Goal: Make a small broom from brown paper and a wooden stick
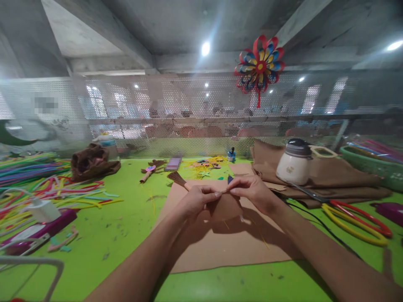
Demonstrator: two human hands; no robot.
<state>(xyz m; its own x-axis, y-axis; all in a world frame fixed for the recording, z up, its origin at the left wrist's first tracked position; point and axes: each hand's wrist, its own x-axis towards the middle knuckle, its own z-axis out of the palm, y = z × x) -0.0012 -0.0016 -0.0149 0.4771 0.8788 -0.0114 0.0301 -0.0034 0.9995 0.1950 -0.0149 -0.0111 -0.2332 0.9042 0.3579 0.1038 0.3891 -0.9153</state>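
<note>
My left hand (200, 201) and my right hand (252, 193) meet over a large tan sheet (208, 253) lying on the green table. Between them they pinch the top edge of a small brown piece of paper or foam (224, 206), which hangs tilted below the fingertips. A small dark blue bit (230, 179) shows just behind my right fingertips; its kind is unclear. Beyond my left hand a bundle of brown bristles (177, 178), like a small broom head, reaches the sheet's far edge. Thin yellow strands (260, 235) rest on the sheet, under the hands' shadow.
Scissors with red and yellow handles (355, 220) lie at right, near folded brown material (333, 180) and a white jar with a dark lid (293, 163). Colored pipe cleaners (78, 191) and a purple power strip (40, 230) with a white charger sit left. A perforated screen (176, 100) stands behind.
</note>
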